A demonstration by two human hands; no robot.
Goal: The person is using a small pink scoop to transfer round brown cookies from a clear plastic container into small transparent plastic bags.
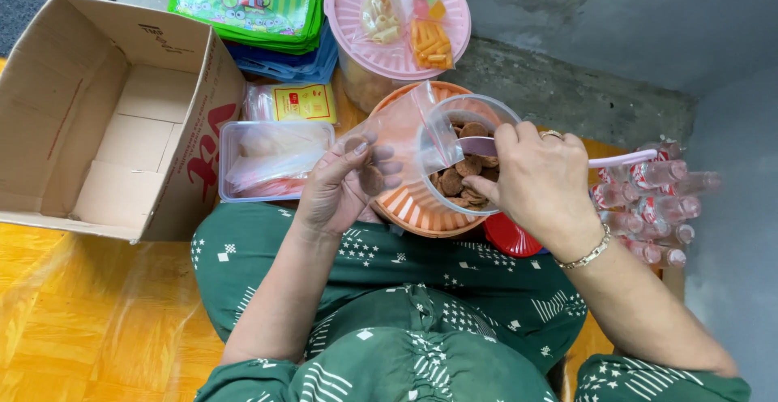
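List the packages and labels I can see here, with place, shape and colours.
Cardboard box: left, open, brown with red print.
Stack of bags: top, green with cartoon frog, blue beneath.
Yellow label: on clear packet, red mark.
Clear bag: held by left hand.

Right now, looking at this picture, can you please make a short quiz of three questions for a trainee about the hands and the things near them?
1. True or false: the left hand holds a small clear plastic bag.
2. What does the right hand hold? A) a pink scoop over the clear jar of brown biscuits B) a red lid C) a water bottle
3. Fill in: the cardboard box lies on its side and looks ____ inside.

Key:
1. True
2. A: pink scoop, clear jar
3. empty
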